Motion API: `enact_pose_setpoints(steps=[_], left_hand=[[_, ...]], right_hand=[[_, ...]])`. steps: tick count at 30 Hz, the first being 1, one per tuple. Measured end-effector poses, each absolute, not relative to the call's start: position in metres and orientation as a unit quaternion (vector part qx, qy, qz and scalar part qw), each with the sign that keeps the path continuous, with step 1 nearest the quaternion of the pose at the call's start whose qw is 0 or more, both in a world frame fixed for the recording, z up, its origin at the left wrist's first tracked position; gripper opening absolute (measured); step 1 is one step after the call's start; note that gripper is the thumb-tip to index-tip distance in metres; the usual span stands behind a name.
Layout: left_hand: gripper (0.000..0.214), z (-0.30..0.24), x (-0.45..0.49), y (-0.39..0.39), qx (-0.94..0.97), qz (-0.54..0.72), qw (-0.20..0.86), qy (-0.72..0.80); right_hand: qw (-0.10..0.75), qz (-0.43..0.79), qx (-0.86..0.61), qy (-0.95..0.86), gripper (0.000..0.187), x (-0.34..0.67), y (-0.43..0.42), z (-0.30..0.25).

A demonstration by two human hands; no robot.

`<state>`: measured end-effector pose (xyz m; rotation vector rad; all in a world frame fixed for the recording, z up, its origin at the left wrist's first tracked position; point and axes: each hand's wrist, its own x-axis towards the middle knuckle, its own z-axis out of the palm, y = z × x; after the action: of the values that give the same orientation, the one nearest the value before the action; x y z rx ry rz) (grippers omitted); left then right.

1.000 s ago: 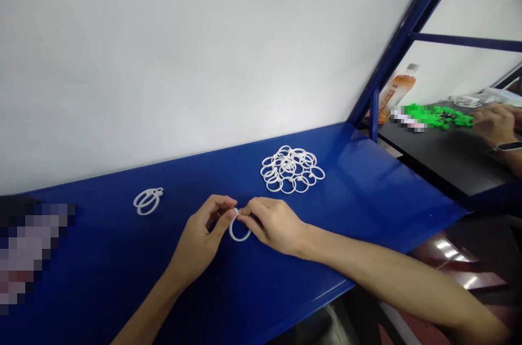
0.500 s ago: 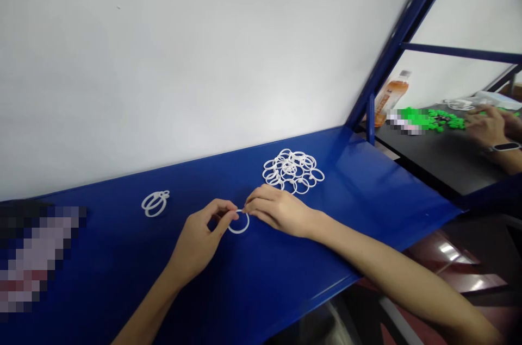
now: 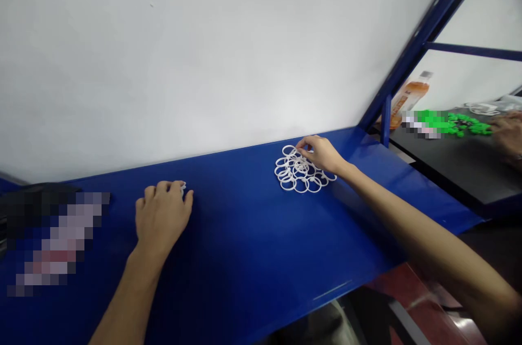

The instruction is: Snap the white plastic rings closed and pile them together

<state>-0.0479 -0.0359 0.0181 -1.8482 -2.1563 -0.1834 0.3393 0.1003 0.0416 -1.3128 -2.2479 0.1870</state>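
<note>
On the left of the blue table, my left hand [image 3: 161, 214] lies palm down over the small group of white rings [image 3: 184, 187], of which only a bit shows past the fingers. Its thumb stands apart from the fingers; the fingertips are hidden. My right hand [image 3: 320, 154] reaches to the back of a larger pile of thin white plastic rings [image 3: 302, 184], each with a small tab. Thumb and forefinger pinch a white ring [image 3: 289, 149] at the pile's upper edge.
A white wall [image 3: 204, 51] rises behind the blue table [image 3: 244, 236]. A dark item with a blurred-out patch [image 3: 61, 242] lies far left. Beyond the blue frame [image 3: 424, 24], a black table [image 3: 444, 165] holds a bottle [image 3: 411, 98], green pieces [image 3: 468, 125] and another person's hand [image 3: 508, 136].
My hands have parted. The left moved left over the small group of rings, and the right moved up to the pile. The single ring between them has left the middle. The view has shifted slightly.
</note>
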Motion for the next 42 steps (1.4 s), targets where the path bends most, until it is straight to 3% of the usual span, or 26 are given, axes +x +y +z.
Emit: enact_pose_setpoints(steps=[16, 22, 28, 34, 42], left_hand=[[0.03, 0.018, -0.043, -0.037, -0.655, -0.071, 0.113, -0.744], [0.029, 0.03, -0.031, -0.037, -0.617, -0.162, 0.07, -0.767], [0.041, 0.034, -0.007, -0.043, -0.616, -0.349, -0.109, -0.698], [0.036, 0.025, 0.019, -0.051, -0.613, -0.382, -0.328, -0.61], [0.03, 0.025, 0.036, -0.057, -0.623, -0.377, -0.426, -0.536]], right_hand=[[0.276, 0.021, -0.471, -0.838, 0.016, 0.334, 0.084, 0.042], [0.288, 0.007, -0.423, -0.859, 0.017, 0.305, 0.048, 0.054], [0.262, 0.102, -0.339, -0.898, 0.018, 0.253, 0.004, 0.042], [0.289, 0.253, -0.343, -0.857, 0.04, 0.222, -0.019, 0.018], [0.351, 0.347, -0.357, -0.793, 0.01, 0.226, -0.018, 0.008]])
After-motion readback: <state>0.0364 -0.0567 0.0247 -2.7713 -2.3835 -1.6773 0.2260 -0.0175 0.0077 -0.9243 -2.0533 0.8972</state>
